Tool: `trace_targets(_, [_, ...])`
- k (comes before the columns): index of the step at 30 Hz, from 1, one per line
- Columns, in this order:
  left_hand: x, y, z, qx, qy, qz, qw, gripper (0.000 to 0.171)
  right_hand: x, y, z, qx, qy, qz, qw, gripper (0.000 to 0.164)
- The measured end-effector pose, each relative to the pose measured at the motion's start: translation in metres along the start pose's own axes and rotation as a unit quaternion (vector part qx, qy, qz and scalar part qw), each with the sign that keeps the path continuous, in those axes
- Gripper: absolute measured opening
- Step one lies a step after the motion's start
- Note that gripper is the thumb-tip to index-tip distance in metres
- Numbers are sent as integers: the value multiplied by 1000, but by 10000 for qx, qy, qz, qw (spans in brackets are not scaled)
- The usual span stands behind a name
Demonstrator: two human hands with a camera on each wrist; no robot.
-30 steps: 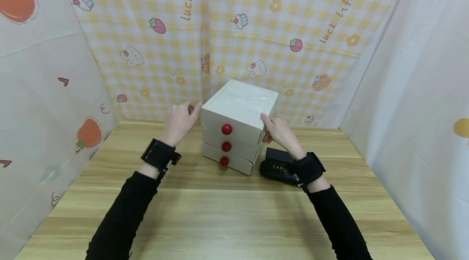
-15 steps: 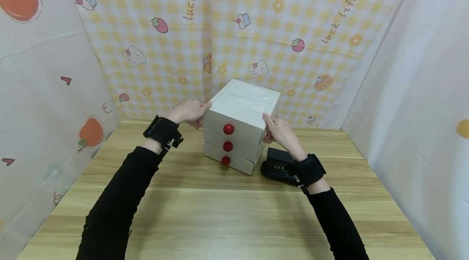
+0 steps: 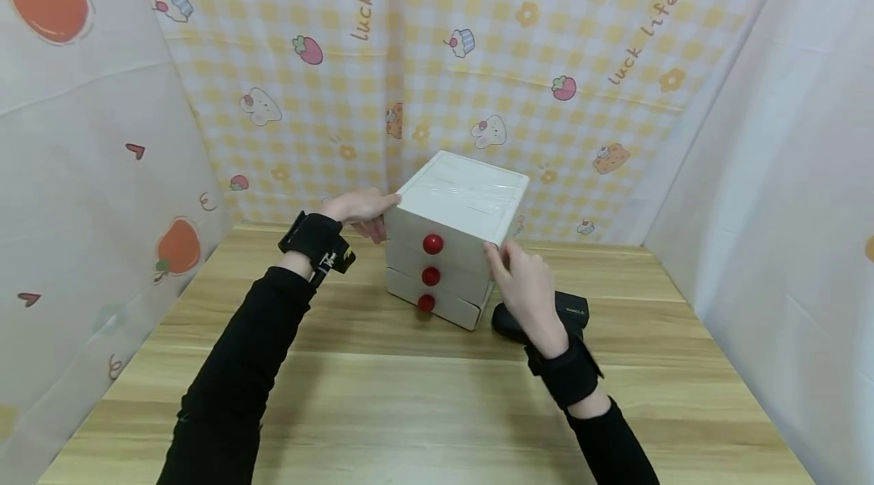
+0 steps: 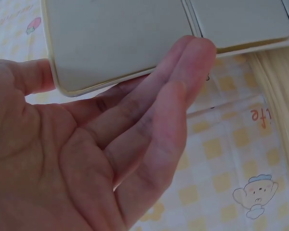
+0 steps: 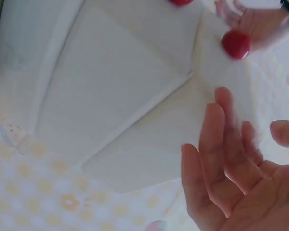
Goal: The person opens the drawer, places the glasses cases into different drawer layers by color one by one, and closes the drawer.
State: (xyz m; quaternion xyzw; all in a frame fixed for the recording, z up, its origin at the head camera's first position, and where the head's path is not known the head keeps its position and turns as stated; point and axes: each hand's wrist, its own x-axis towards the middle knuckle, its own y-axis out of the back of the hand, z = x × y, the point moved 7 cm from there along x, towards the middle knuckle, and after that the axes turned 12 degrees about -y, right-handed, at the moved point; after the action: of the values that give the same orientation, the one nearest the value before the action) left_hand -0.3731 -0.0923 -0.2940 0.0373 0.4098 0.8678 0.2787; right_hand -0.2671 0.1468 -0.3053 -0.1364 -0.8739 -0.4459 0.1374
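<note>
A white three-drawer box (image 3: 464, 193) with round red knobs (image 3: 432, 244) stands at mid-table, all its drawers in. My left hand (image 3: 363, 209) rests against its left side, the thumb at the top edge. In the left wrist view, the left hand's fingers (image 4: 156, 122) lie fairly straight along that side. At the front right top corner is my right hand (image 3: 527, 284), thumb and index fingertips right at the edge in the head view. The right wrist view shows the right hand's fingers (image 5: 219, 154) spread and slightly bent beside the box.
Right of the box lie a rounded black case (image 3: 507, 324) and a black box (image 3: 572, 309) with small lettering, partly behind my right hand. A yellow checked curtain (image 3: 328, 121) hangs behind the wooden table (image 3: 410, 417); white curtains hang at both sides.
My left hand has moved right onto the box's left side. The right hand has come from the right side to the front corner, uncovering more of the black box.
</note>
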Motion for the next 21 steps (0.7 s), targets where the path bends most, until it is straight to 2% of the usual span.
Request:
trace_targets(2, [0,0,0,-45,4,-2,10000,64,-13,0,-11,-194,595,543,9966,36])
trace_targets(5, [1,0,0,-29,-26,24,10000,65,-29,-8,-25,-576,1481,1079,9814,27])
trace_targets(7, [1,0,0,-24,-48,45,10000,65,-35,-20,-30,-857,1961,1233,9690,23])
trace_targets(11, [1,-1,0,-67,-76,58,9999,65,-43,-54,-33,-1476,2603,1191,9467,24])
trace_targets(15, [0,-2,-1,-130,-106,68,9998,65,-46,-86,-28,-2122,2747,1131,9310,27])
trace_targets(21, [-1,-2,0,-142,-170,132,9997,66,-47,-123,-24,-3067,2444,573,9181,29])
